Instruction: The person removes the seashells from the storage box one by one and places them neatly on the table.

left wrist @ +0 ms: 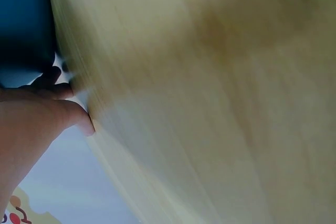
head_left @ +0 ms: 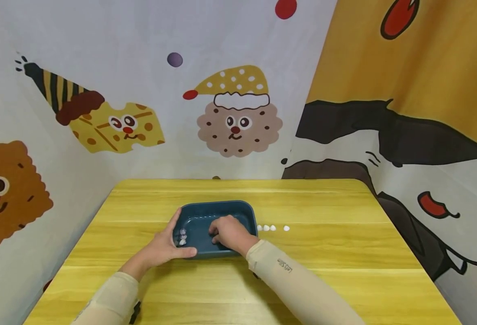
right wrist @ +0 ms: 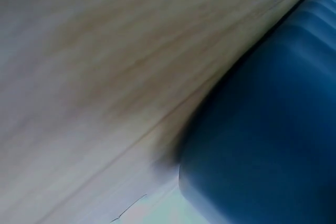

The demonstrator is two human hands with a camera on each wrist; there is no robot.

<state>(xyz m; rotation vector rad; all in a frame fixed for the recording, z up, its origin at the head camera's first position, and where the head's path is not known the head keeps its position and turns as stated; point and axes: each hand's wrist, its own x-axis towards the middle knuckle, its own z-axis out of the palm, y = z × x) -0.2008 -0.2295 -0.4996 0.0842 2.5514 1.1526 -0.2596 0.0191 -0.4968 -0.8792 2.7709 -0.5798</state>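
A dark blue rectangular plastic tray (head_left: 214,255) stands on the table. Around its left end my left hand (head_left: 163,246) grips the walls, thumb along the front rim and a finger up the left side. Inside the tray, at the left, lie several small whitish pieces (head_left: 182,237), perhaps shells or pebbles. My right hand (head_left: 231,232) reaches into the tray's middle with bent fingers; whether they pinch anything is hidden. In the left wrist view the left hand (left wrist: 42,114) shows beside the tray's dark side (left wrist: 26,24). The right wrist view shows only the tray's outer wall (right wrist: 268,124).
On the yellow wood-grain table (head_left: 323,280), just right of the tray, several small white pieces (head_left: 266,228) lie in a row, with one white piece (head_left: 286,228) a little apart. A cartoon-printed curtain (head_left: 141,45) hangs behind and along the sides.
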